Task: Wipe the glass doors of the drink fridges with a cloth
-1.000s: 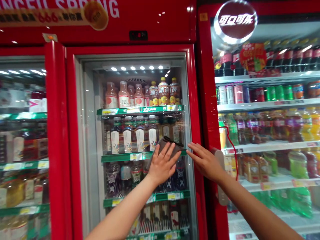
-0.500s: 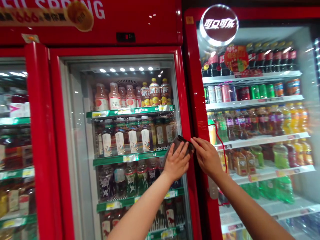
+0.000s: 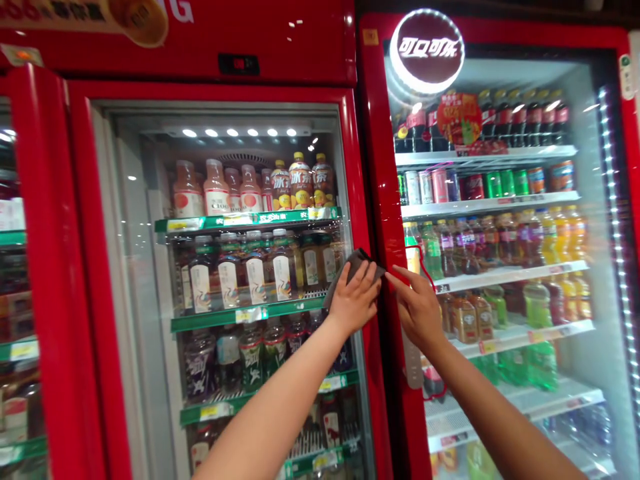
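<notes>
A dark grey cloth (image 3: 359, 257) lies against the right side of the middle cooler's glass door (image 3: 145, 280), near the red frame. My left hand (image 3: 356, 297) is over the cloth, fingers spread across it and holding it to the door. To its right is my right hand (image 3: 417, 303), index and middle fingers stretched toward the cloth's right corner. The index fingertip is at or just beside that corner; contact is hard to make out. The other fingers are partly curled, with nothing visible in them. The cloth's lower part is hidden behind my left hand.
Bottled drinks (image 3: 255, 273) stand on green-edged shelves behind the middle door. A second lit cooler (image 3: 373, 133) stands at the right, with bottles and cans on white shelves. A thin red outline (image 3: 425, 263) shows near its door handle (image 3: 413, 360). Another cooler door (image 3: 45, 267) is at the left.
The view has shifted, so the coolers sit further left in the picture. My right fingers have spread a little and come slightly away from the cloth. My left hand stays on the cloth.
</notes>
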Available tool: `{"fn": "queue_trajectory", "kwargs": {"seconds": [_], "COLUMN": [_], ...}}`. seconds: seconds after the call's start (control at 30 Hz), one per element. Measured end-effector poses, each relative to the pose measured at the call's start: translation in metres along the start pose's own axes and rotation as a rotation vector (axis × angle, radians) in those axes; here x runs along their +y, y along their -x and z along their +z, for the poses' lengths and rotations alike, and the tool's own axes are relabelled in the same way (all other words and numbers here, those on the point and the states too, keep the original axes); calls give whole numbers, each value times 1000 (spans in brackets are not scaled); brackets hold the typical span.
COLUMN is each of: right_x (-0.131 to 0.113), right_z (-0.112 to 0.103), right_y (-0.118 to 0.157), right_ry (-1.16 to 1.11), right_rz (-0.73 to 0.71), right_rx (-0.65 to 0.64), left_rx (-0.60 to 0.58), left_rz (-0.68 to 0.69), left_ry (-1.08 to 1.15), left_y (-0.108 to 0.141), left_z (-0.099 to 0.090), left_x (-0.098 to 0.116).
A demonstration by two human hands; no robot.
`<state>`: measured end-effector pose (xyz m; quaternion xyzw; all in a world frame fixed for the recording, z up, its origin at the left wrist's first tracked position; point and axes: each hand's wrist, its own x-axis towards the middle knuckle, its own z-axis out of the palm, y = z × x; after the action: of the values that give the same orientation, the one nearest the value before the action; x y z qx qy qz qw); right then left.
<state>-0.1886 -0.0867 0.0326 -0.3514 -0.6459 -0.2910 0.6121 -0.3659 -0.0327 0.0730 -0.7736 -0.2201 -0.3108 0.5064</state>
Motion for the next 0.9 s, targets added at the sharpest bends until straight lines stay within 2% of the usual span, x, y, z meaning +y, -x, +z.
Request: {"fn": "queue_trajectory", "kwargs": {"seconds": [0.1, 0.17, 0.23, 0.3, 0.37, 0.4, 0.43, 0.53, 0.6, 0.63, 0.67, 0.77, 0.83, 0.9], "right_x": [-2, -4, -6, -8, -10, -10, -11, -13, -14, -15, -16, -21, -27, -33], "right_z": [0, 0, -2, -3, -4, -4, -3, -1, 0, 1, 1, 5, 10, 16], "right_y": [-5, -4, -2, 0, 0, 0, -1, -1, 0, 1, 2, 3, 4, 5], "right_ry": [-27, -35, -41, -50, -63, -72, -80, -109, -132, -144, -157, -181, -177, -176], "right_rz": [28, 29, 21, 11, -3, -10, -15, -23, -26, -28, -31, -40, -51, -68], "right_rx": [39, 34, 16, 0, -13, -20, -26, -45, -47, -45, -42, -41, -63, -89], "left_rx": [46, 43, 4, -39, -62, -56, -38, 29, 35, 24, 6, -65, -77, -52], "left_rz": [-174, -211, -136, 35, 154, 150, 96, -200, -351, -372, -357, -120, -51, -153], "left_ry": [-17, -31, -31, -10, 17, 22, 19, -22, -52, -61, -65, -23, -4, -31], "left_y": [-24, -16, 10, 37, 49, 48, 44, 29, 34, 41, 50, 72, 75, 72], "left_z": [-2, 0, 2, 1, -5, -9, -13, -22, -23, -21, -19, -18, -24, -35], "left_x": [-11, -5, 8, 17, 12, 5, -4, -23, -17, -10, 0, 15, 4, -20]}}
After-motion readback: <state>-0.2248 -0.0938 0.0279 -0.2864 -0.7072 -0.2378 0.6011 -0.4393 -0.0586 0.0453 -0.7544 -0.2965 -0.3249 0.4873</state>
